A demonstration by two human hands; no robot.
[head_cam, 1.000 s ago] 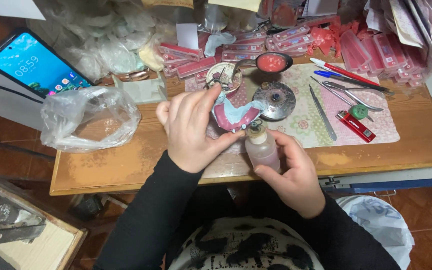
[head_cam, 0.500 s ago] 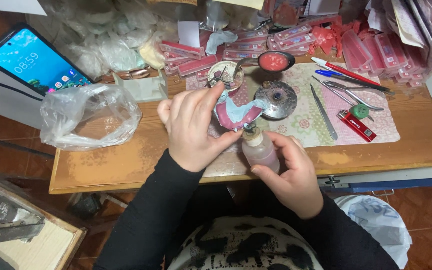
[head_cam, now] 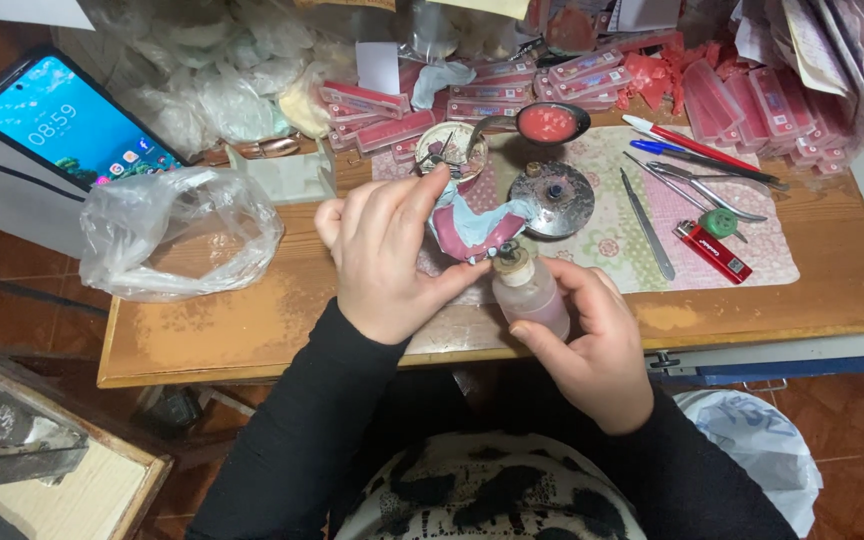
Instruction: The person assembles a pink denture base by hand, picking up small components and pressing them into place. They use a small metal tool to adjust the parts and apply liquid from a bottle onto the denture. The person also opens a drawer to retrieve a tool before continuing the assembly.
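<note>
Head view: bottle (head_cam: pixel 532 293) in right hand (head_cam: pixel 592 350) grip.

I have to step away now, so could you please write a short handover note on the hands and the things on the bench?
Left hand: holds the pink-and-pale-blue dental cast above the wooden table.
Right hand: grips the small pinkish plastic bottle, its nozzle right at the cast.
Nearby: round metal dish, red lighter, metal tweezers.
Done or left: cannot tell; no liquid visible on the cast.

Bare wood lies open between the crumpled plastic bag (head_cam: pixel 177 235) and the hands (head_cam: pixel 392 255); clutter crowds behind
</note>
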